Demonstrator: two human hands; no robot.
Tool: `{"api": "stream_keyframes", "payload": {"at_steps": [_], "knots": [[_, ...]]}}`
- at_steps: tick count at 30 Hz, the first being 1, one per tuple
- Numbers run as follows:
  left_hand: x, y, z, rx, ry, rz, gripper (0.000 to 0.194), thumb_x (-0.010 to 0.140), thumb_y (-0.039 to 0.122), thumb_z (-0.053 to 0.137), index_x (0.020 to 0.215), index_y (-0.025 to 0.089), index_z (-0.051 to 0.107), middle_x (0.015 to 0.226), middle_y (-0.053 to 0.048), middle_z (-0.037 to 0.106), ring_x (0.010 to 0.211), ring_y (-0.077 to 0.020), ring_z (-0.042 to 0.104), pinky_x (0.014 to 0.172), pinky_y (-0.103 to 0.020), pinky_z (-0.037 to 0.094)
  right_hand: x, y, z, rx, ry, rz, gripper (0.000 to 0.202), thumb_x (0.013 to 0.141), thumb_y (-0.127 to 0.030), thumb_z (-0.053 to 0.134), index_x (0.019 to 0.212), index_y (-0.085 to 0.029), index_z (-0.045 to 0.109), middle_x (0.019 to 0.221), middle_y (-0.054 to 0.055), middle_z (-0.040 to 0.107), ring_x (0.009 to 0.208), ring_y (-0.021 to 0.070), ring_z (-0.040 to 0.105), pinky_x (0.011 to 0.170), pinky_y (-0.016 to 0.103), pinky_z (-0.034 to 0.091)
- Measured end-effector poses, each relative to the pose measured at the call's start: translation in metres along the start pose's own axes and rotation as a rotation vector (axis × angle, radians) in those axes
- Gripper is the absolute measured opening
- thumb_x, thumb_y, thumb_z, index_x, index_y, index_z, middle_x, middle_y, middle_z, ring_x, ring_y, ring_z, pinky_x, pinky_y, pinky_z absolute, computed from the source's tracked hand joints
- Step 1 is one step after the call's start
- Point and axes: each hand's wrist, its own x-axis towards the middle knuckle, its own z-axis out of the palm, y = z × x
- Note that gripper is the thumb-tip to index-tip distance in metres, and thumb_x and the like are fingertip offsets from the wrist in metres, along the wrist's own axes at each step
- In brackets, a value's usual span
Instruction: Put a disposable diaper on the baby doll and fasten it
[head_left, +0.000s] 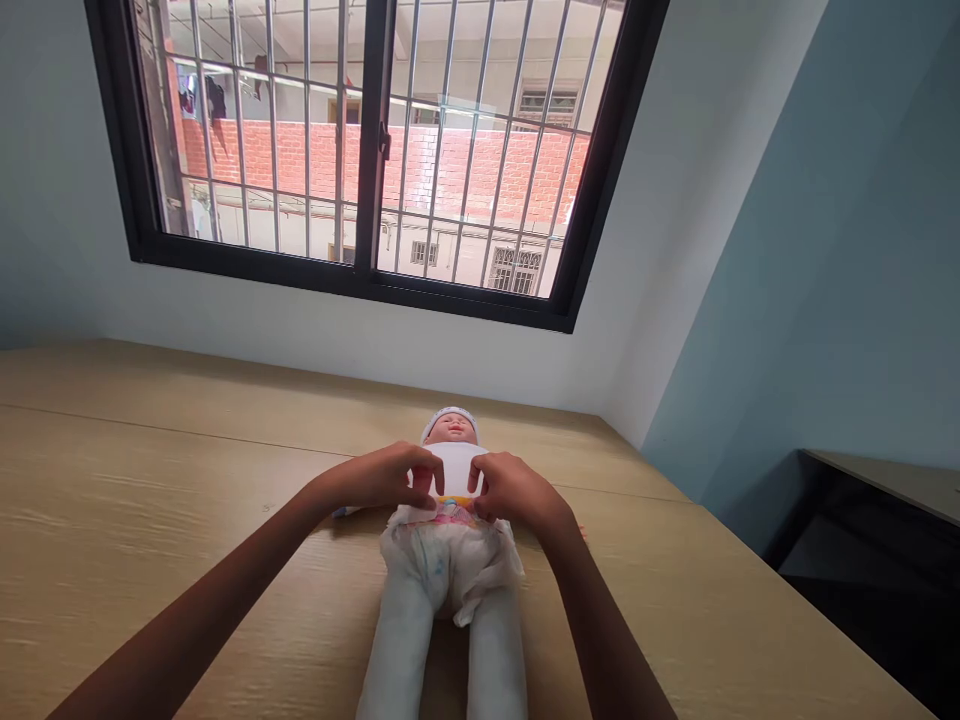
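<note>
A baby doll (454, 432) in a white patterned cap and white top lies on its back on the wooden table, its pale legs towards me. Around its hips is a white diaper (431, 555) with a colourful front waistband and ruffled, loose-looking sides. At the left end of the waistband, my left hand (397, 476) has its thumb and curled fingers closed on the diaper's edge. My right hand (511, 487) does likewise at the right end. Both index fingers arch down over the doll's belly. The exact grip under the fingers is partly hidden.
The wooden table (187, 480) spans the view, with a seam across it. Behind it, a black-framed window (367, 285) with metal bars is set in the wall. A dark piece of furniture (862, 560) stands beyond the table's right edge.
</note>
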Motion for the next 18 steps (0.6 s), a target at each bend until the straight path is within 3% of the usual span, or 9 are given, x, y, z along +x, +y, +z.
{"api": "stream_keyframes", "payload": {"at_steps": [5,12,18], "knots": [[0.005,0.003,0.011,-0.027,0.002,0.016,0.018,0.074,0.034,0.060,0.084,0.019,0.060,0.079,0.000,0.058,0.075,-0.0161,0.053,0.063,-0.025,0.038,0.000,0.001,0.000,0.009,-0.016,-0.009,0.025,0.067,-0.013,0.061,0.091,-0.018,0.061,0.072,0.000,0.064,0.063,0.0144,0.061,0.051,0.023,0.039],[0.006,0.001,0.011,-0.040,0.022,0.046,0.010,0.073,0.028,0.058,0.074,0.018,0.057,0.077,0.001,0.057,0.073,-0.0151,0.051,0.061,-0.024,0.036,-0.002,0.000,-0.001,0.012,-0.017,-0.001,0.028,0.069,-0.014,0.060,0.097,-0.019,0.060,0.069,0.000,0.064,0.071,0.0189,0.061,0.053,0.026,0.037],[0.005,-0.004,0.013,-0.029,0.022,0.066,0.009,0.074,0.023,0.053,0.078,0.020,0.060,0.073,0.002,0.057,0.067,-0.0123,0.048,0.058,-0.023,0.034,-0.004,-0.001,-0.002,-0.008,-0.038,-0.011,0.025,0.073,-0.020,0.062,0.098,-0.020,0.058,0.071,0.000,0.064,0.075,0.0186,0.061,0.058,0.025,0.039]]}}
